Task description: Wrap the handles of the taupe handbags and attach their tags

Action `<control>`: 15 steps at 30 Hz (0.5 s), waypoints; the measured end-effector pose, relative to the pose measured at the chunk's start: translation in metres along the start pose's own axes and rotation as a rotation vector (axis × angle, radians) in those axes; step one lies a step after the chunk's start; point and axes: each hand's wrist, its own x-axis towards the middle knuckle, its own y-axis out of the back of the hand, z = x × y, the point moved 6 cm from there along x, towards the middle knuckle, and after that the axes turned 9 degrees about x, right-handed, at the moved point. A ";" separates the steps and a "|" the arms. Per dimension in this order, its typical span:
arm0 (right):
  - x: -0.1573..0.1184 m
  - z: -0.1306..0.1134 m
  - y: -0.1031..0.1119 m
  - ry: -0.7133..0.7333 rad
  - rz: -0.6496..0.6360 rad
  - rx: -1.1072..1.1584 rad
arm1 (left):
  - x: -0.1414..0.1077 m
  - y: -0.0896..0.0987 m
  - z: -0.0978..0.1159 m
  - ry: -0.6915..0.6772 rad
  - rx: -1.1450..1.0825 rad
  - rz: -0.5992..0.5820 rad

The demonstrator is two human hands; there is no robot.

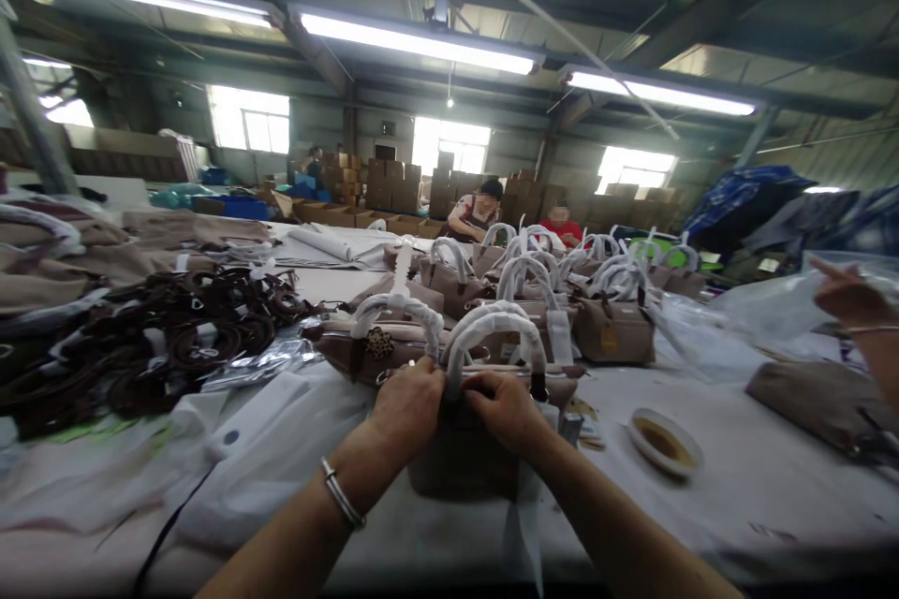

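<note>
A taupe handbag (pixel 464 468) stands upright at the table's front edge, its handles (pixel 502 318) wrapped in white material. My left hand (pixel 411 407) is closed at the base of the left handle, on the bag's top edge. Close beside it, my right hand (pixel 509 407) has its thumb and fingers pinched together at the top edge; whatever they hold is too small and dark to make out. Just behind lies another handbag (pixel 337 346) with a dark flower-shaped charm (pixel 379 343).
Many wrapped-handle bags (pixel 611 332) stand behind. Coiled dark straps (pixel 203 337) pile up at left, near clear plastic (pixel 281 430). A round dish (pixel 665 442) sits at right, near another person's hand (pixel 853 295) and a lying bag (pixel 815 402). People work across the table.
</note>
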 end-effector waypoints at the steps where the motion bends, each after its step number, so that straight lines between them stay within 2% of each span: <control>1: -0.001 0.002 0.000 -0.001 -0.005 -0.016 | -0.001 -0.001 0.001 -0.006 0.009 0.015; 7: 0.002 0.007 0.011 0.009 0.074 -0.159 | -0.002 0.002 -0.015 0.038 -0.223 0.144; 10: 0.010 0.002 0.013 0.010 0.072 -0.242 | 0.002 0.011 -0.021 -0.004 -0.316 0.187; 15: 0.022 -0.016 0.007 0.018 0.018 -0.471 | 0.012 0.021 -0.017 -0.120 -0.341 0.142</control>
